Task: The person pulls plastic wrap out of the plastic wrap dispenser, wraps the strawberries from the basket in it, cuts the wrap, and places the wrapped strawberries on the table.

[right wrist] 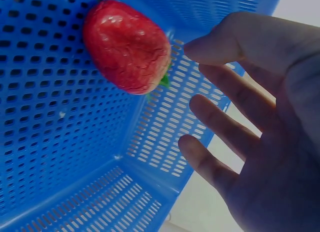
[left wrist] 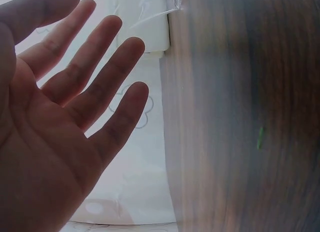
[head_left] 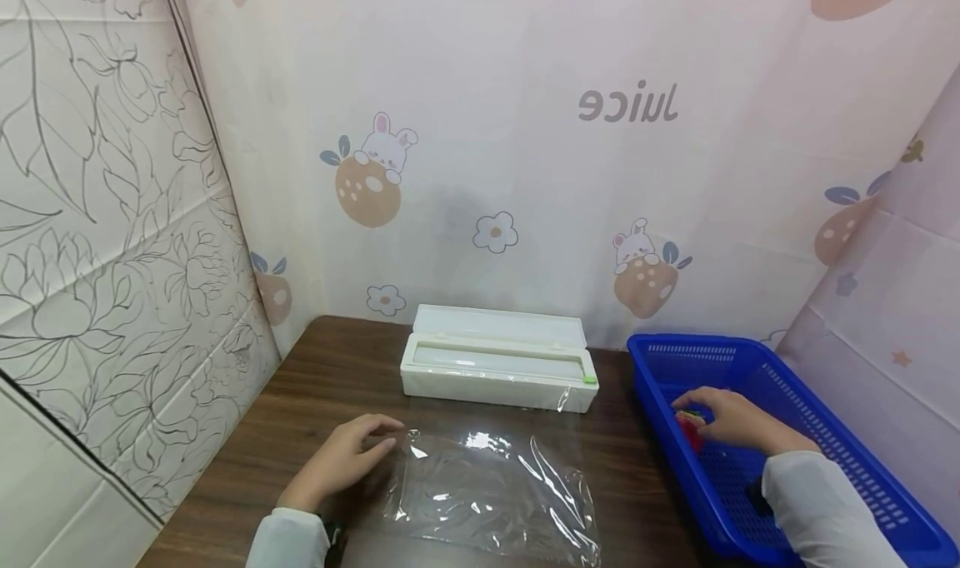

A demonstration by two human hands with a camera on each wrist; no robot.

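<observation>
My right hand [head_left: 731, 418] reaches into the blue basket [head_left: 708, 501], fingers spread and loosely bent. A red strawberry-like fruit [right wrist: 127, 47] with a bit of green leaf lies in the basket; in the right wrist view a gap shows between it and the thumb and fingertips. My left hand [head_left: 341, 455] is over the table with relaxed fingers, fingertips right at the left edge of a sheet of clear plastic film [head_left: 495, 493]. The palm of that hand [left wrist: 65, 127] shows bare in the left wrist view.
Behind the film stands a white cling film dispenser [head_left: 502, 389] with its lid raised and a green slider [head_left: 589, 379] at its right end. The brown wooden table [head_left: 330, 360] backs onto a curtain [head_left: 487, 135] printed with rabbits and fruit.
</observation>
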